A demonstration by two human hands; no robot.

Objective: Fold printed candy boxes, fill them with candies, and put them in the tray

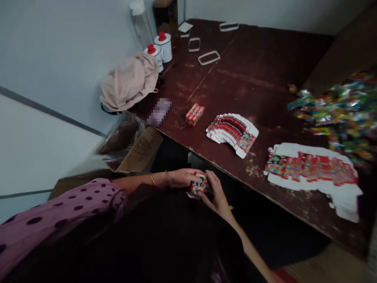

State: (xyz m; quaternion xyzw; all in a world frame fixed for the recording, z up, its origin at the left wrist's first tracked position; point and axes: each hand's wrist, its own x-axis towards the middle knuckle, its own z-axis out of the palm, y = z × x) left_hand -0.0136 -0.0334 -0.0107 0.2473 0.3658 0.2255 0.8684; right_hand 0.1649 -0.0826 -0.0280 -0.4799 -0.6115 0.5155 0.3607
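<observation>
A small red candy box [199, 184] with a colourful print is held between my two hands, in front of the table's near edge. My left hand [183, 178] grips it from the left, fingers closed along its upper side. From the right, my right hand [217, 192] holds it with thumb and fingers on its edges. Whether the box's flaps are folded in, I cannot tell. On the table beyond stand several small red boxes [194, 114] side by side. A fanned stack of flat printed cartons [231, 131] lies to their right.
More flat cartons [312, 169] spread along the table's right side. Behind them is a heap of shiny wrapped candies [344, 114]. A beige bag [129, 82], lidded white mugs [165, 47] and a clear bottle [141, 23] stand at the left. An open cardboard box [141, 151] sits below the edge.
</observation>
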